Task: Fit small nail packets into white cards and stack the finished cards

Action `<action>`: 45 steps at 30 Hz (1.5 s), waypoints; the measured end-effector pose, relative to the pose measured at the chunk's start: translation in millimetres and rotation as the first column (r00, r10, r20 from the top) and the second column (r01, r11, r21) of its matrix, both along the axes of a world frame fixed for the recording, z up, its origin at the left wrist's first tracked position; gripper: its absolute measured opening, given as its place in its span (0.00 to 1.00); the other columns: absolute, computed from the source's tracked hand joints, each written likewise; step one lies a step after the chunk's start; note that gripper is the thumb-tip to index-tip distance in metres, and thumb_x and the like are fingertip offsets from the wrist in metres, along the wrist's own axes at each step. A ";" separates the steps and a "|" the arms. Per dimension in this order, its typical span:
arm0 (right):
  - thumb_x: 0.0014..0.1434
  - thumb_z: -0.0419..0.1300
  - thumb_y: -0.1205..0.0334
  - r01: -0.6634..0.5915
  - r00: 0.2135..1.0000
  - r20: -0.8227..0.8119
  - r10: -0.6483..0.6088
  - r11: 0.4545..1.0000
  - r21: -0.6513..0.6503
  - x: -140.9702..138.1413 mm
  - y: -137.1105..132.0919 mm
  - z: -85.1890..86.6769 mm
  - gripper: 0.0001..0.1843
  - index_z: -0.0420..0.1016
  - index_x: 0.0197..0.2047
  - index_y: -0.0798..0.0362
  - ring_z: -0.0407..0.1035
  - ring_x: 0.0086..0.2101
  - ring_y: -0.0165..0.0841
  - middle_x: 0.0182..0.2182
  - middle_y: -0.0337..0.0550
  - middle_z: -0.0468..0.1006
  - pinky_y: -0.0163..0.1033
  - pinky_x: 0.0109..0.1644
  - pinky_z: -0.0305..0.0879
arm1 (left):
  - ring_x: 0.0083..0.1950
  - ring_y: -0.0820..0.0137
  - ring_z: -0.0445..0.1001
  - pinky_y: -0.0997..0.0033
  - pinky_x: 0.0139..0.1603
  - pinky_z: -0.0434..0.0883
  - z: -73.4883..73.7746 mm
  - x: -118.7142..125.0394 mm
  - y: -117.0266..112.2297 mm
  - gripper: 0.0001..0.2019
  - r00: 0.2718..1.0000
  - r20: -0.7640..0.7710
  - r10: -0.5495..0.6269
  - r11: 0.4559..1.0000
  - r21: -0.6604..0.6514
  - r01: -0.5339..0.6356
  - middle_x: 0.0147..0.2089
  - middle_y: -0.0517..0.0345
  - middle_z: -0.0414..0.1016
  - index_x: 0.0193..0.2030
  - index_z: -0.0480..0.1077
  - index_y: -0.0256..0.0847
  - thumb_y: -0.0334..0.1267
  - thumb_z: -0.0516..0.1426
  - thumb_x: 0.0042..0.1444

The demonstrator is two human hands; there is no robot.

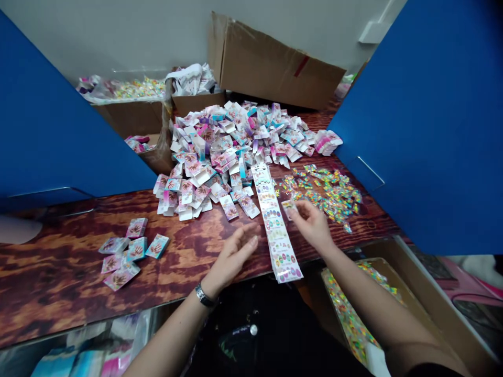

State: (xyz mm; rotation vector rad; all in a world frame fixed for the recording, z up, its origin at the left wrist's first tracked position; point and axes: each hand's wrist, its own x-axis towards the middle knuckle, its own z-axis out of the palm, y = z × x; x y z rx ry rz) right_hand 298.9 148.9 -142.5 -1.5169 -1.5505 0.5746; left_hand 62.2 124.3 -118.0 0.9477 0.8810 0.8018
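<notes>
As the strip [277,225] lies at 12 o'clock, prob. for reach, my R hand [312,225] pinches a small pc [288,209] beside it; L hand [234,255] empty, thumb apart; pkts [336,196] at 2, boxes [226,159] at 11, likely for handiness.

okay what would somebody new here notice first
A newcomer would probably first notice the heap of small printed cartons in the middle, a blue panel on either side. Next comes the long printed strip between the left hand and right hand, with colourful small packets spread to its right.
</notes>
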 end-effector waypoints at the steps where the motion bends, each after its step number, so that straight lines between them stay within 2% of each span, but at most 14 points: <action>1: 0.60 0.58 0.51 0.061 0.998 -0.007 -0.062 0.995 -0.083 11.6 6.2 -11.8 0.14 0.72 0.41 0.54 0.72 0.28 0.32 0.29 0.40 0.77 0.37 0.31 0.69 | 0.54 0.62 0.72 0.65 0.53 0.69 -2.8 -1.0 1.9 0.22 0.997 -0.063 0.036 0.999 0.027 -0.034 0.57 0.46 0.71 0.54 0.68 0.40 0.48 0.61 0.56; 7: 0.59 0.58 0.55 0.242 0.857 0.511 -0.065 0.926 -0.289 36.6 26.7 -59.0 0.16 0.73 0.46 0.56 0.74 0.31 0.37 0.29 0.45 0.78 0.39 0.36 0.68 | 0.48 0.63 0.75 0.64 0.50 0.71 -24.8 -12.4 13.5 0.17 0.906 -0.402 0.131 0.946 0.325 0.007 0.50 0.49 0.75 0.51 0.70 0.40 0.46 0.56 0.60; 11: 0.60 0.57 0.58 0.140 0.833 0.552 0.035 0.952 -0.272 29.0 31.2 -55.8 0.15 0.76 0.48 0.52 0.72 0.39 0.39 0.40 0.50 0.76 0.40 0.41 0.66 | 0.56 0.55 0.68 0.52 0.59 0.64 -45.8 -23.5 34.9 0.17 0.608 -0.671 0.425 0.752 0.635 0.175 0.55 0.42 0.71 0.55 0.68 0.37 0.40 0.52 0.62; 13: 0.60 0.57 0.58 0.072 0.800 0.591 0.102 0.962 -0.263 27.3 31.9 -51.5 0.15 0.76 0.49 0.49 0.72 0.39 0.38 0.42 0.48 0.75 0.39 0.40 0.66 | 0.61 0.51 0.63 0.49 0.61 0.61 -53.3 -26.3 48.6 0.18 0.445 -0.732 0.516 0.677 0.667 0.311 0.60 0.37 0.65 0.56 0.68 0.35 0.39 0.51 0.62; 16: 0.62 0.54 0.61 0.000 0.713 0.677 0.183 0.965 -0.261 26.7 29.8 -48.1 0.15 0.75 0.51 0.47 0.72 0.34 0.35 0.38 0.45 0.75 0.37 0.37 0.65 | 0.65 0.46 0.56 0.45 0.61 0.60 -56.8 -21.3 66.2 0.21 0.311 -0.767 0.561 0.627 0.639 0.446 0.66 0.35 0.57 0.60 0.66 0.36 0.42 0.52 0.62; 19: 0.62 0.52 0.62 -0.013 0.681 0.708 0.183 0.971 -0.239 26.1 25.4 -49.5 0.16 0.74 0.51 0.47 0.72 0.34 0.36 0.37 0.44 0.76 0.37 0.34 0.64 | 0.69 0.41 0.48 0.38 0.62 0.54 -55.5 -8.5 78.4 0.25 0.277 -0.766 0.580 0.567 0.623 0.539 0.70 0.37 0.50 0.65 0.59 0.42 0.42 0.52 0.62; 22: 0.62 0.52 0.61 -0.001 0.722 0.677 0.141 0.979 -0.203 26.4 21.7 -52.6 0.17 0.71 0.53 0.47 0.73 0.36 0.37 0.40 0.45 0.77 0.38 0.35 0.65 | 0.71 0.44 0.42 0.36 0.64 0.48 -55.3 2.2 88.3 0.25 0.307 -0.801 0.514 0.431 0.550 0.715 0.72 0.44 0.47 0.65 0.58 0.46 0.33 0.50 0.61; 25: 0.61 0.54 0.60 0.062 0.815 0.574 0.077 0.974 -0.218 30.2 19.5 -53.6 0.20 0.67 0.56 0.51 0.75 0.38 0.39 0.40 0.46 0.79 0.41 0.38 0.67 | 0.69 0.48 0.50 0.37 0.64 0.50 -54.1 6.8 96.2 0.23 0.300 -0.844 0.444 0.344 0.470 0.813 0.68 0.43 0.57 0.63 0.61 0.41 0.29 0.47 0.61; 32: 0.59 0.57 0.52 0.057 0.967 0.255 -0.004 0.978 -0.202 40.4 20.7 -42.0 0.12 0.73 0.42 0.50 0.74 0.35 0.37 0.36 0.42 0.80 0.42 0.42 0.68 | 0.55 0.53 0.66 0.43 0.57 0.61 -38.5 7.3 95.5 0.12 0.243 -0.850 0.467 0.372 0.438 0.818 0.54 0.38 0.68 0.47 0.70 0.34 0.29 0.46 0.63; 35: 0.60 0.57 0.51 -0.002 0.995 0.102 0.009 0.998 -0.070 31.4 20.1 -22.0 0.14 0.71 0.43 0.51 0.73 0.36 0.35 0.37 0.41 0.78 0.40 0.41 0.69 | 0.59 0.53 0.63 0.45 0.61 0.59 -27.5 -7.1 85.6 0.09 0.384 -0.818 0.427 0.464 0.563 0.684 0.57 0.38 0.67 0.47 0.69 0.35 0.34 0.52 0.62; 37: 0.61 0.57 0.52 -0.065 0.997 0.046 0.063 0.997 0.032 18.0 16.7 -2.1 0.13 0.70 0.43 0.51 0.72 0.37 0.34 0.37 0.41 0.76 0.39 0.41 0.70 | 0.56 0.56 0.67 0.51 0.59 0.62 -17.9 -20.7 75.1 0.13 0.590 -0.746 0.309 0.643 0.621 0.449 0.53 0.43 0.71 0.49 0.68 0.37 0.41 0.55 0.61; 40: 0.63 0.57 0.58 -0.199 0.978 0.098 0.184 0.966 0.165 -10.1 9.4 29.3 0.09 0.70 0.46 0.50 0.71 0.37 0.33 0.38 0.42 0.75 0.39 0.40 0.70 | 0.39 0.65 0.74 0.64 0.42 0.72 -5.0 -35.7 54.3 0.22 0.933 -0.347 0.094 0.954 0.299 0.014 0.42 0.48 0.76 0.48 0.69 0.37 0.54 0.52 0.60; 43: 0.62 0.57 0.66 -0.420 0.890 0.336 0.309 0.842 0.339 -37.3 5.1 49.2 0.10 0.72 0.47 0.49 0.70 0.39 0.35 0.38 0.44 0.76 0.42 0.43 0.70 | 0.24 0.71 0.72 0.73 0.22 0.68 0.1 -37.7 33.9 0.26 0.995 0.066 0.071 0.984 -0.170 -0.059 0.33 0.48 0.76 0.47 0.69 0.33 0.58 0.53 0.58; 45: 0.62 0.56 0.69 -0.553 0.796 0.513 0.320 0.728 0.404 -49.4 5.5 53.2 0.13 0.72 0.49 0.49 0.70 0.40 0.36 0.38 0.45 0.77 0.43 0.43 0.70 | 0.20 0.72 0.71 0.76 0.17 0.65 -0.5 -35.1 24.8 0.25 0.985 0.161 0.066 0.959 -0.284 -0.018 0.29 0.48 0.77 0.47 0.70 0.32 0.56 0.54 0.58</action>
